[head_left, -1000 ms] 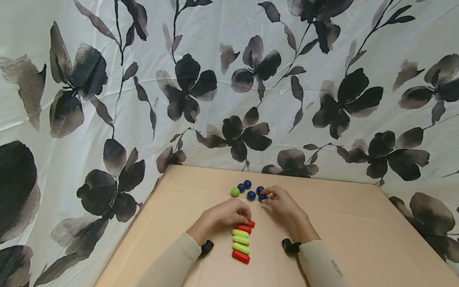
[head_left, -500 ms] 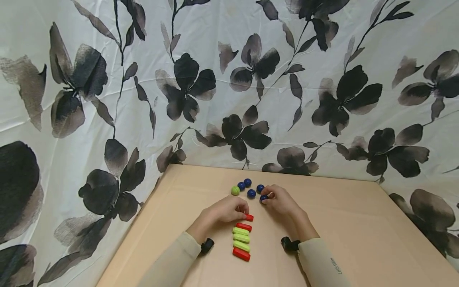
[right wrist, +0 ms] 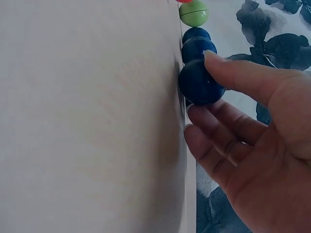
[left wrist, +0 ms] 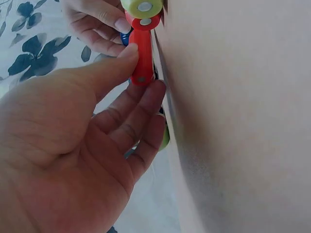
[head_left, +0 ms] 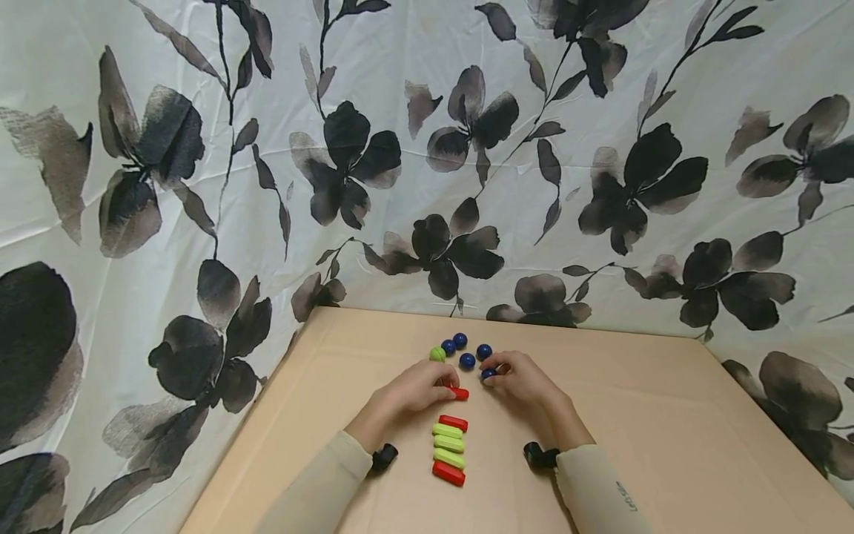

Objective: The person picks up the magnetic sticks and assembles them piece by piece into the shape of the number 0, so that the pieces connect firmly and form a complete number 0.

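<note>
My left hand (head_left: 415, 387) pinches a red magnetic rod (head_left: 459, 394) between thumb and fingers, beyond the row of rods. In the left wrist view that rod (left wrist: 142, 56) points away from the palm, a small disc showing in its near end. My right hand (head_left: 523, 378) holds a dark blue ball (head_left: 488, 374) at the table; the right wrist view shows thumb and fingers around this ball (right wrist: 200, 83). More blue balls (head_left: 467, 361) and one green ball (head_left: 437, 354) lie just past both hands. The held rod and the held ball are apart.
A row of rods lies nearer the body: a red rod (head_left: 453, 423), yellow-green rods (head_left: 449, 443) and another red rod (head_left: 449, 473). The light wooden-toned table (head_left: 667, 430) ends at a floral cloth (head_left: 427, 178) behind.
My left hand has moved the red rod forward, away from the end of the row and toward the balls. The right hand has stayed nearly in place with the blue ball.
</note>
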